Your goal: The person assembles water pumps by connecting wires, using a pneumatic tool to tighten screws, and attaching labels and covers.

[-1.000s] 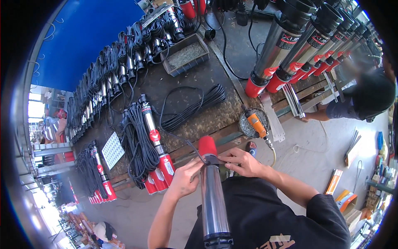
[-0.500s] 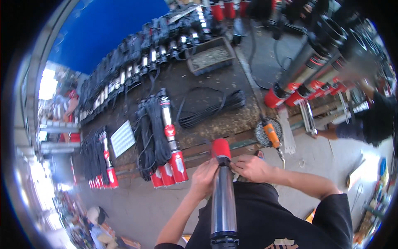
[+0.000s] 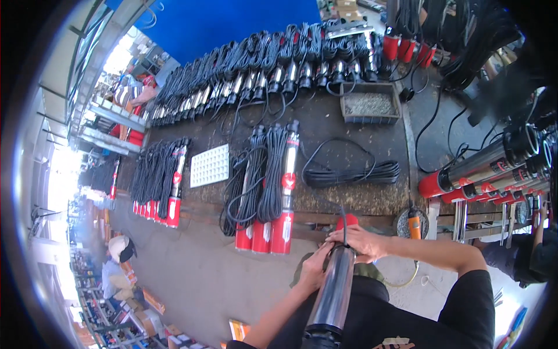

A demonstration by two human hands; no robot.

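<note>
A submersible pump with a shiny steel body, a black collar and a red end cap rests slanting against my front, cap pointing away from me. My left hand is wrapped round the collar's left side. My right hand lies across the collar from the right, its fingers closed over the top beside a black cable that rises from there. The cable leads toward a coiled bundle of black cable on the workbench. The fingertips partly cover the collar.
Finished-looking pumps with bundled cables lie at the bench edge, beside a white perforated tray. A grey bin of small parts stands farther back. An orange power tool hangs right of me. More pumps and another person are at far right.
The view has swung left and the bench appears farther right. The pump's lower end has tilted, and my right hand has moved up over the collar, where the cable now shows.
</note>
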